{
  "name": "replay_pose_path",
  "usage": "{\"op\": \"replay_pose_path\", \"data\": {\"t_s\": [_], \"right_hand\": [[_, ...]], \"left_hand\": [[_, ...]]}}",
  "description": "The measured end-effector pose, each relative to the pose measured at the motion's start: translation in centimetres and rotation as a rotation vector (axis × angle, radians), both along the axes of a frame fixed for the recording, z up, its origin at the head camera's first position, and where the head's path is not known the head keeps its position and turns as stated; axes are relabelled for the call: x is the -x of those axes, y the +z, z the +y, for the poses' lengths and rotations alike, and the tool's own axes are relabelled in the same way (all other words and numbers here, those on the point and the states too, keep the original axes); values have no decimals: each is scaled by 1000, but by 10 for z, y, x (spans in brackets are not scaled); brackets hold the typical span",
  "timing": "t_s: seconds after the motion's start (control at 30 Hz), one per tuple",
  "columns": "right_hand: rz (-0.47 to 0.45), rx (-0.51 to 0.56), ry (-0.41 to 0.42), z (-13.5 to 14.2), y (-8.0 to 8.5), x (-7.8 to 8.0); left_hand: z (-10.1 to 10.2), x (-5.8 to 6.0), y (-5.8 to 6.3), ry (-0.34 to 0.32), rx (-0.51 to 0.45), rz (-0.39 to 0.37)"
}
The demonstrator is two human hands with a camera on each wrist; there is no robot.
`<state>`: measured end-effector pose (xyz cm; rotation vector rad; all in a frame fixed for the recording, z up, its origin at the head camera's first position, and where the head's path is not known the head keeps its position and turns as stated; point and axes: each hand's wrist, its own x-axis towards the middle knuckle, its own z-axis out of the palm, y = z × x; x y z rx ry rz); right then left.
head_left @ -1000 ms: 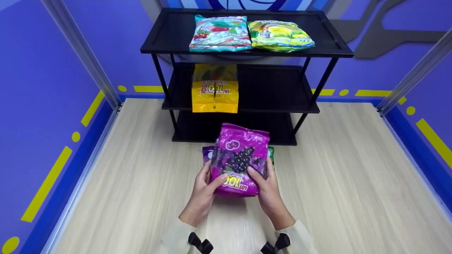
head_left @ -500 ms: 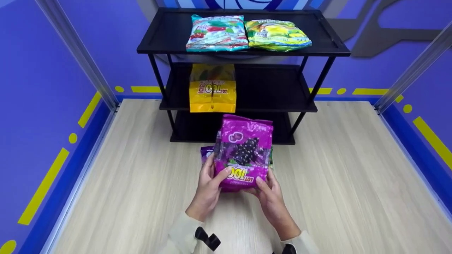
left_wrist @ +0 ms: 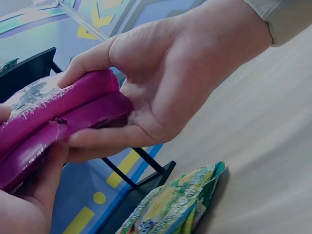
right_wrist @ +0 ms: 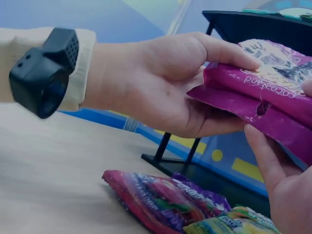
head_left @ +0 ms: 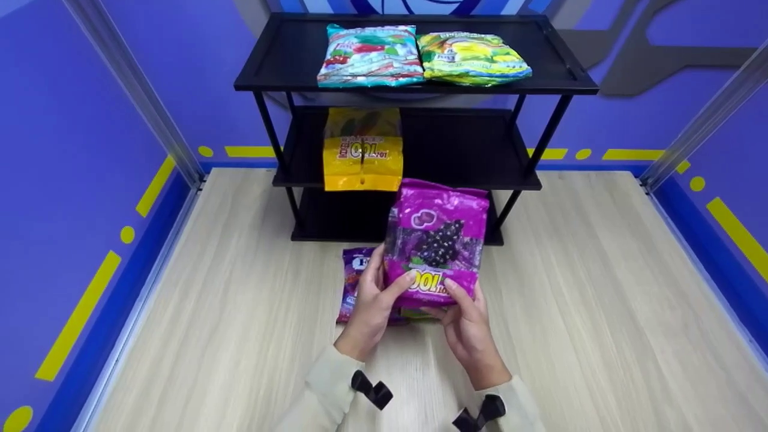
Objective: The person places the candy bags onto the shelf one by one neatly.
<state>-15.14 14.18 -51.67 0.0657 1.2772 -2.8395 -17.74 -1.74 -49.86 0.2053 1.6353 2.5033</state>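
A magenta candy bag (head_left: 441, 207) with a dark berry picture is held up in front of the black shelf. My left hand (head_left: 371, 303) grips its left side, thumb on the front face. On the lower right side my right hand (head_left: 471, 330) holds it, thumb likewise on the front. In the left wrist view the right hand (left_wrist: 165, 73) wraps the bag's end, and fingers of the left hand show at lower left. A purple candy bag (head_left: 354, 285) lies on the table below, partly hidden by the left hand. A yellow-green candy bag (left_wrist: 170, 202) lies beside it.
A three-level black shelf (head_left: 468, 150) stands at the back. Its top bears a teal-and-red bag (head_left: 369, 57) and a yellow-green bag (head_left: 474, 60). On the middle level, left, is a yellow candy bag (head_left: 363, 156). Blue walls (head_left: 72, 132) enclose the table (head_left: 240, 300).
Both hands have carried the magenta bag up and to the right, towards the shelf. More of the purple bag on the table now shows. The shelf bags have stayed put.
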Motion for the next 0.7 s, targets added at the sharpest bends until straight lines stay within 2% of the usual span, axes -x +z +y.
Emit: {"op": "replay_pose_path", "data": {"t_s": [0.2, 0.4, 0.53, 0.7], "right_hand": [[27, 77, 0, 6, 5, 7], [40, 120, -27, 12, 9, 15], [67, 122, -38, 17, 12, 22], [92, 113, -39, 23, 18, 30]], "left_hand": [[5, 4, 0, -33, 4, -11], [11, 4, -6, -47, -76, -92], [16, 3, -10, -76, -135, -123], [20, 4, -11, -76, -146, -133]]}}
